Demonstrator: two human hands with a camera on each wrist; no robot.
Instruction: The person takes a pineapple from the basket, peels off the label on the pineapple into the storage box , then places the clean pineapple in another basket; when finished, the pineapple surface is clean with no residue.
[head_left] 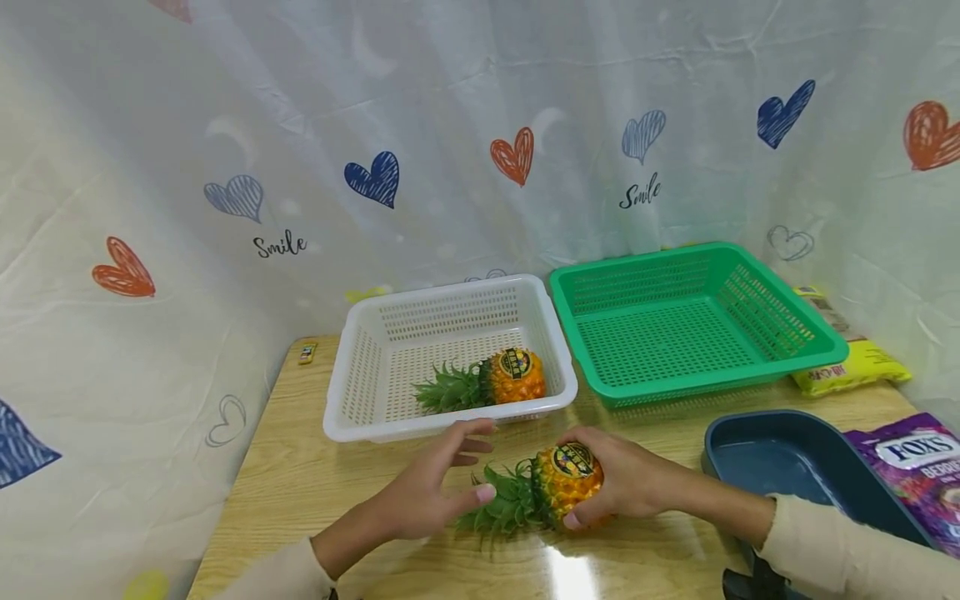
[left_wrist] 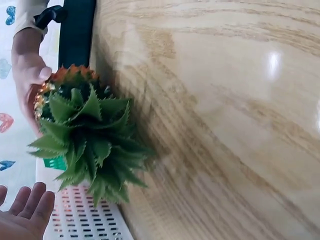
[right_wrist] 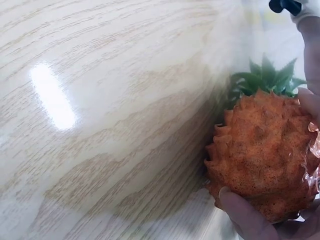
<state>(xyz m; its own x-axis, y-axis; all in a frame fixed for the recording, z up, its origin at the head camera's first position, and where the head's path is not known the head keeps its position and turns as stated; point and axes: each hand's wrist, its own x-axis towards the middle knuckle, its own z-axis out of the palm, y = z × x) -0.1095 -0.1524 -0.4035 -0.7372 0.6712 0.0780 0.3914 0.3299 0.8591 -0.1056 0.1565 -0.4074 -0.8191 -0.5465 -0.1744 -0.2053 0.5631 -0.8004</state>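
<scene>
An orange pineapple (head_left: 567,483) with a green crown and a dark round label lies on its side near the front of the table. My right hand (head_left: 630,473) grips its body from the right, thumb below and fingers over the top. In the right wrist view the fruit's spiky base (right_wrist: 260,155) faces the camera. My left hand (head_left: 433,483) hovers beside the leafy crown (left_wrist: 90,137), fingers spread and holding nothing. A second labelled pineapple (head_left: 514,375) lies inside the white basket (head_left: 450,429), crown pointing left.
A green basket (head_left: 720,375) stands right of the white one. A dark blue tray (head_left: 780,417), a purple Fox's bag (head_left: 911,467) and a yellow packet (head_left: 855,367) are at the right. A tiny yellow packet (head_left: 307,353) lies on the far left of the wooden table (head_left: 285,483).
</scene>
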